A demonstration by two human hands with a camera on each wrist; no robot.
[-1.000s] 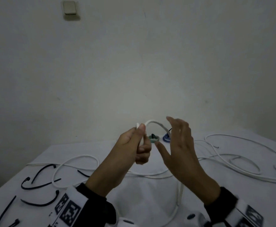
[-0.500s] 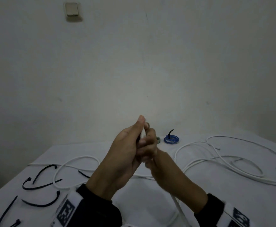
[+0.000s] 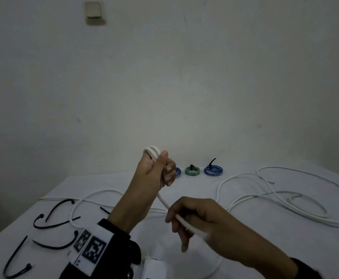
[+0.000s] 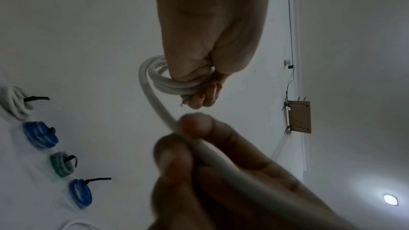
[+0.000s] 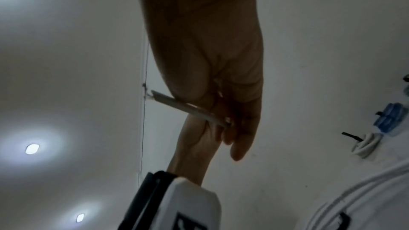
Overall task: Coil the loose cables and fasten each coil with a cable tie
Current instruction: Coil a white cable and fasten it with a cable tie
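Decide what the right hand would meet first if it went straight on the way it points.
Probably the left forearm: the right hand, pinching the white cable, points leftward at it, and the right wrist view shows it just beyond the fingers. Depth is uncertain.

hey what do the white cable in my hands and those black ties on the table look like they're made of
White cable: likely a smooth, matte plastic or rubber jacket; it bends into tight loops in the left hand without kinking, and runs on through the right hand.
Black ties: probably stiff plastic, perhaps nylon; thin strips holding springy arcs, each with a small head at one end.
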